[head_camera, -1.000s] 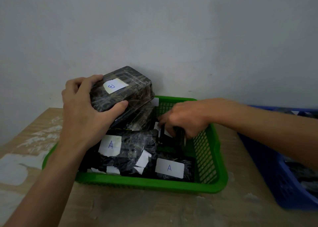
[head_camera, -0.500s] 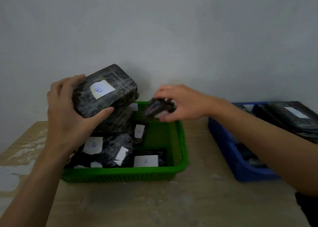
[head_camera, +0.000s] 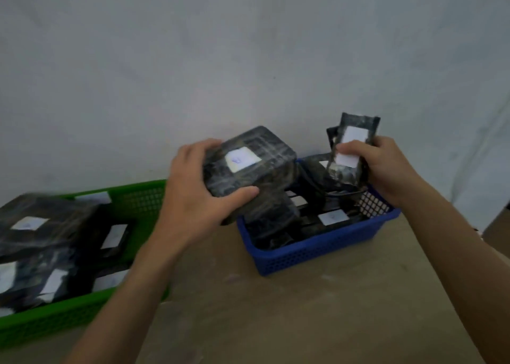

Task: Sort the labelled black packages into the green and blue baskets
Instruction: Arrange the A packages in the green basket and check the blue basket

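Both pkgs have crossed over. 1 s ago the left grip (head_camera: 193,198) held the big black plastic-wrapped block package w/ white label (head_camera: 248,165) over the green plastic mesh basket (head_camera: 55,316), and the right grip (head_camera: 386,167) was down inside that basket. Half a sec ago it had lifted out the small flat black wrapped package w/ white label (head_camera: 350,154).

Now both are over the blue plastic mesh basket (head_camera: 317,250) on the worn wooden table (head_camera: 303,322). Left grip is clenched round the block, thumb on the near side, fingers over the far edge. The block is over the basket's left end, touching or just above the pkgs piled there; can't tell which. Right grip pinches the flat pkg upright over the far right corner, thumb across its label. Label letters are too blurred to read.

Judgement: carry is done for this pair; what's left is lower & let go. Blue basket looks crowded, so the block may perch on top. Green basket keeps several labelled pkgs.
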Available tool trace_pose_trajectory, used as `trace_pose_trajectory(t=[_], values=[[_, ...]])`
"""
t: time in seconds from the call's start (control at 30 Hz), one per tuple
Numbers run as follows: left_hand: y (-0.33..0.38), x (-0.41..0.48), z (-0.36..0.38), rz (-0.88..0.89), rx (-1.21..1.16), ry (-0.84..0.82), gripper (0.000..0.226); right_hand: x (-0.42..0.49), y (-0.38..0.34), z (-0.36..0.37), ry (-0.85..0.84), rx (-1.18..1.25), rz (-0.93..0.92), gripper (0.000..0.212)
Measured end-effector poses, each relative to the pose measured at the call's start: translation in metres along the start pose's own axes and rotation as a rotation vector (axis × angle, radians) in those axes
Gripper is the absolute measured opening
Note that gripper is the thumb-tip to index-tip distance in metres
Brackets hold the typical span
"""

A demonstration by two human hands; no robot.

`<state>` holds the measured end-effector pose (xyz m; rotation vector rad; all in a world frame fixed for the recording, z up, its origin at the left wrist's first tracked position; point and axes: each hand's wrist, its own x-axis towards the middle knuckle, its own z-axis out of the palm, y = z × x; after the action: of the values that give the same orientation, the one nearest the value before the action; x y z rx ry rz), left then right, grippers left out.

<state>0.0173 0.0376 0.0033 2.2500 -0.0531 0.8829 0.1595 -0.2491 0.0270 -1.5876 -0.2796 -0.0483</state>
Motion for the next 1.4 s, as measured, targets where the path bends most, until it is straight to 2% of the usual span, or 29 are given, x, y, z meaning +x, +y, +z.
trace_pose_trajectory(t=[0.1, 0.2, 0.3, 0.43, 0.57, 0.7, 0.8, 0.9, 1.0, 1.1, 1.17, 1.27, 1.4], values=[[0.021, 0.021, 0.043, 0.085, 0.035, -0.243, 0.09, 0.001, 0.018, -0.04, 0.056, 0.059, 0.077, 0.005], [0.038, 0.042, 0.075, 0.131, 0.089, -0.483, 0.089, 0.004, 0.032, -0.069, 0.027, 0.042, 0.127, 0.008], [0.049, 0.059, 0.098, 0.172, 0.117, -0.562, 0.083, 0.012, 0.045, -0.083, -0.018, -0.002, 0.159, 0.016], [0.059, 0.077, 0.099, 0.203, 0.078, -0.492, 0.082, 0.023, 0.058, -0.088, -0.061, -0.066, 0.189, 0.017], [0.062, 0.102, 0.089, 0.103, -0.027, -0.299, 0.075, 0.035, 0.063, -0.096, -0.105, -0.073, 0.172, 0.013], [0.058, 0.124, 0.117, -0.095, -0.061, -0.128, 0.061, 0.039, 0.062, -0.105, -0.198, -0.099, 0.189, 0.044], [0.05, 0.133, 0.149, -0.162, -0.026, -0.198, 0.064, 0.042, 0.066, -0.106, -0.219, -0.13, 0.171, 0.048], [0.042, 0.132, 0.179, -0.206, 0.02, -0.265, 0.068, 0.043, 0.068, -0.106, -0.291, -0.195, 0.137, 0.043], [0.038, 0.125, 0.199, -0.273, 0.043, -0.35, 0.074, 0.041, 0.068, -0.106, -0.329, -0.209, 0.058, 0.04], [0.033, 0.12, 0.202, -0.329, 0.054, -0.392, 0.08, 0.035, 0.06, -0.1, -0.431, -0.289, -0.058, 0.049], [0.03, 0.12, 0.197, -0.343, 0.047, -0.359, 0.082, 0.028, 0.054, -0.088, -0.564, -0.412, -0.106, 0.051], [0.032, 0.121, 0.185, -0.398, -0.036, -0.225, 0.081, 0.021, 0.048, -0.071, -0.676, -0.564, -0.143, 0.049], [0.04, 0.118, 0.168, -0.458, -0.114, -0.191, 0.079, 0.018, 0.041, -0.075, -0.608, -0.563, -0.166, 0.03]])
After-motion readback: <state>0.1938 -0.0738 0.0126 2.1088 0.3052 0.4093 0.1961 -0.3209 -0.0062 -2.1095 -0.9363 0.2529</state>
